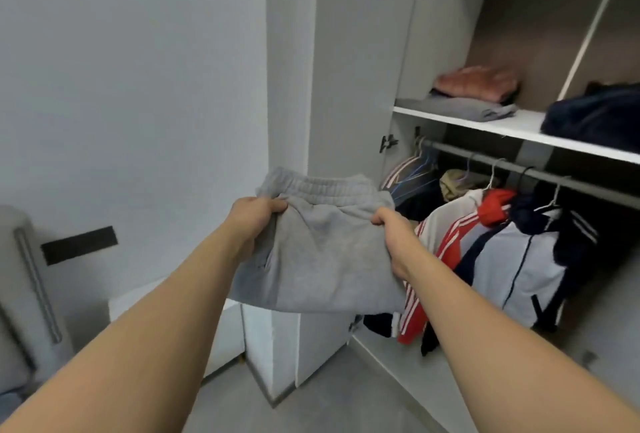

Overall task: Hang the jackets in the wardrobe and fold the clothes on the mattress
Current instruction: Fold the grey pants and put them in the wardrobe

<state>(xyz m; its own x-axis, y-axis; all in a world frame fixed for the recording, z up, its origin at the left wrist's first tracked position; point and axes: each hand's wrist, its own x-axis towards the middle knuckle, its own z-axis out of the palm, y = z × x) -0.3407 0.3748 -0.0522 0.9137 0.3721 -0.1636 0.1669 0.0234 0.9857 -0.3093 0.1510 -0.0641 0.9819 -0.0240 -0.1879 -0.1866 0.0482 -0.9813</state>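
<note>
I have both hands on one item. The left hand (258, 214) pinches the left edge of the folded grey sweatpants (318, 249) just below the waistband, fingers curled round the cloth. The right hand (393, 228) grips the right edge at about the same height, thumb on top, fingers hidden beneath the fabric. The bundle is held in the air in front of the open wardrobe (360, 51), level with the hanging rail (540, 173) and below the shelf (512, 129). It touches neither.

Handling, in my judgement: thick fleece, soft and limp, light for its bulk, not slippery and not fragile. The lower fold already sags between my grips, so a hold at the two side edges with support under the fold should keep the layers together. A one-handed grab at the elastic waistband would likely let it unfold.

Count, working outward:
- Sweatpants in hand: one.
- Folded items on the shelf: a grey garment (474, 110) with a pink garment (478, 82) stacked on it, and a dark navy bundle (595, 121) well apart to the right. That makes three visible, though the pink stack may hide a further dark piece.
- Hanging jackets (519, 259): at least three, one white and red with stripes, one pale grey with navy, one dark. They overlap and I cannot give a firm number.
- Bare hangers (415, 169) at the left end of the rail: several, too bunched to count.

The mattress is not in view.
</note>
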